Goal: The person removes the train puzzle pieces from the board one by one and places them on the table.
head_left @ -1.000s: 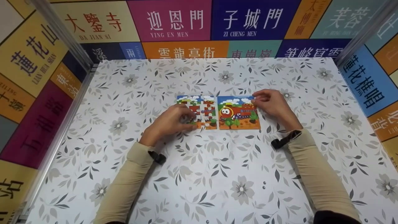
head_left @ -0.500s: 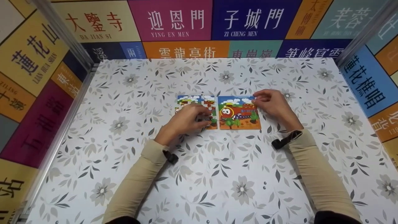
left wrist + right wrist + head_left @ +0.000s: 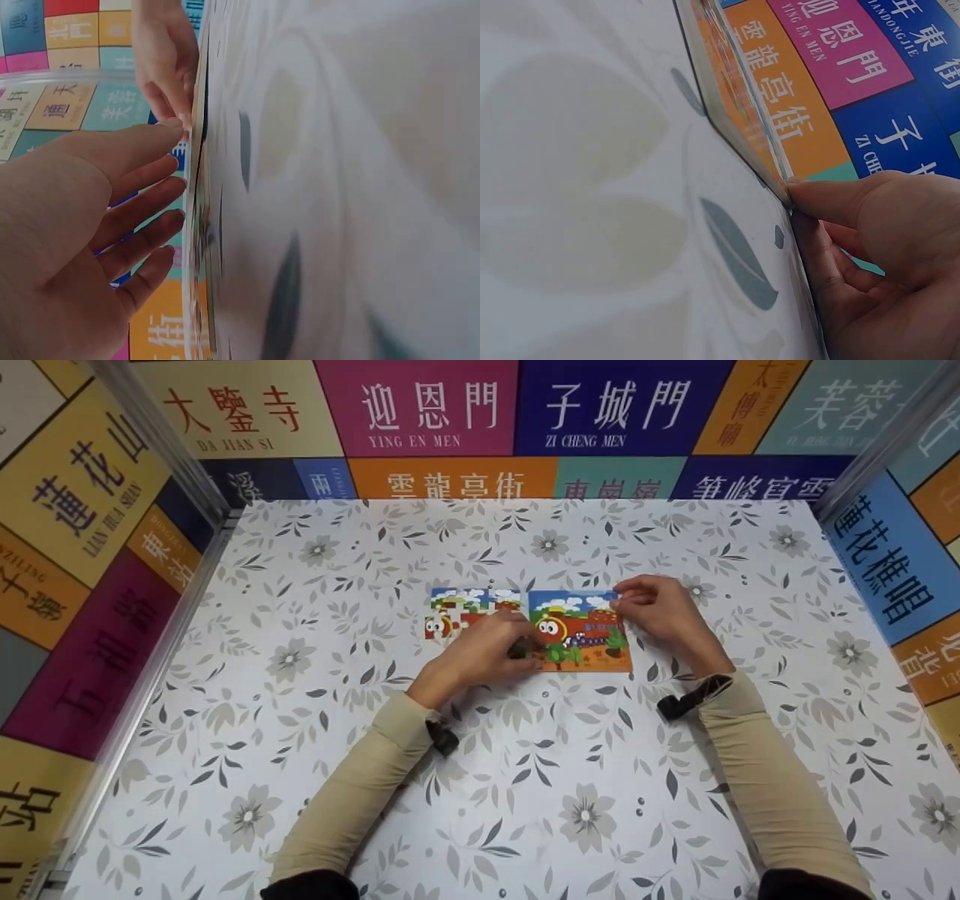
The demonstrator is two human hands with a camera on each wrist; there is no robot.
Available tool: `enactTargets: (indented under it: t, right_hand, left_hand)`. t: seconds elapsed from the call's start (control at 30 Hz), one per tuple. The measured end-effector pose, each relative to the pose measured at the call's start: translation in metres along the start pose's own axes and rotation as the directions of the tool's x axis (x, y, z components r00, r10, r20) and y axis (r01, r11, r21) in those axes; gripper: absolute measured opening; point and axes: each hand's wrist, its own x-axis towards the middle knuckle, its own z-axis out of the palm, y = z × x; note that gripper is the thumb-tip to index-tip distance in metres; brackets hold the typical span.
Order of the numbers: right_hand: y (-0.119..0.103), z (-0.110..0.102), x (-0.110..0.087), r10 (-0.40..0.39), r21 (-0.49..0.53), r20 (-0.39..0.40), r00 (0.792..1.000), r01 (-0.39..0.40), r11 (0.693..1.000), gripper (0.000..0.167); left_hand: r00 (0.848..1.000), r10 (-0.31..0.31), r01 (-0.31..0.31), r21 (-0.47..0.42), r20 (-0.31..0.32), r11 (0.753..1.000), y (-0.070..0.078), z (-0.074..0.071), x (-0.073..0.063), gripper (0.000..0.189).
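A jigsaw puzzle (image 3: 448,604) with a train picture lies on the table, made of interlocking pieces, its lower part hidden under my left hand (image 3: 484,652). Directly right of it lies a square picture board (image 3: 577,641) showing the same red train with a yellow-ringed face. My left fingers are loosely extended over the puzzle's right side, fingertips close to the board's left edge. In the left wrist view these fingers (image 3: 142,217) are spread and relaxed along the surface. My right hand (image 3: 664,611) pinches the board's upper right corner between thumb (image 3: 829,199) and fingers.
The pieces lie on a white table (image 3: 585,735) with a grey floral covering. Panels of colourful Chinese lettering (image 3: 424,409) stand along the back and both sides. Black straps (image 3: 679,705) sit at both sleeve cuffs.
My left hand has slid right across the puzzle, from its left half toward the board, uncovering the train's face on the left. The right hand stays at the board's corner.
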Motion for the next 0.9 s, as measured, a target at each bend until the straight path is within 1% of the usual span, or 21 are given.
enactTargets:
  t: [0.1, 0.27, 0.4, 0.53, 0.77, 0.9]
  right_hand:
    - [0.0, 0.0, 0.0, 0.002, 0.007, -0.002, 1.0, -0.002, 1.0, 0.039]
    - [-0.001, 0.0, -0.001, 0.018, 0.043, 0.017, 1.0, -0.019, 0.999, 0.04]
    - [-0.001, 0.0, -0.001, 0.019, 0.052, 0.02, 1.0, -0.02, 0.998, 0.041]
    - [-0.001, 0.0, -0.001, 0.03, 0.052, 0.018, 0.999, -0.03, 0.998, 0.042]
    - [-0.001, 0.0, -0.002, 0.033, 0.066, 0.026, 0.999, -0.034, 0.997, 0.043]
    - [0.0, -0.001, -0.002, 0.008, 0.049, 0.023, 1.0, -0.009, 0.999, 0.043]
  left_hand:
    - [1.0, -0.001, 0.001, 0.013, 0.014, 1.0, 0.004, 0.003, 0.005, 0.038]
    - [0.999, -0.029, 0.029, 0.003, 0.035, 1.0, 0.007, 0.006, 0.011, 0.042]
    - [0.998, -0.044, 0.044, 0.007, 0.032, 0.999, 0.007, 0.007, 0.012, 0.043]
    - [0.999, -0.043, 0.043, 0.005, 0.031, 0.999, 0.007, 0.008, 0.012, 0.044]
    - [0.999, -0.009, 0.012, -0.061, 0.04, 0.998, 0.009, 0.01, 0.014, 0.042]
    - [0.998, -0.042, 0.046, -0.055, 0.056, 0.997, 0.009, 0.011, 0.015, 0.048]
